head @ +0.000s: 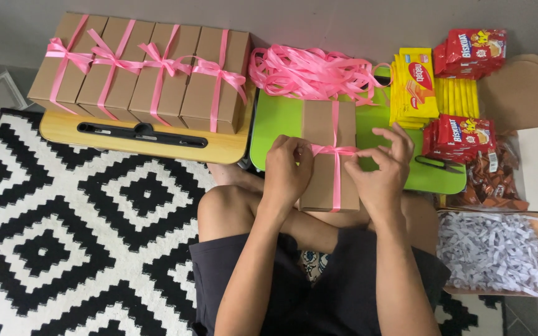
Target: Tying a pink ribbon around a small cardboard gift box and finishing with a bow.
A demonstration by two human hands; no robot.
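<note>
From the head camera, a brown cardboard box point(329, 163) lies across the near edge of a green lap desk point(281, 121), over the person's crossed legs. The left hand point(287, 168) presses on the box's left side, its fingers pinching the pink ribbon point(337, 151) where the bands cross. The right hand point(384, 168) pinches the same ribbon from the right, its other fingers spread. A heap of loose pink ribbon point(309, 71) covers the far edge of the green desk. Small scissors point(438, 164) lie near its right edge, just beside the right hand. To the left, four ribbon-tied boxes point(144, 71) stand on a wooden desk point(138, 146). Yellow wafer packs point(415, 87), red biscuit packs point(468, 93) and a tray of shredded paper point(490, 249) sit to the right.
</note>
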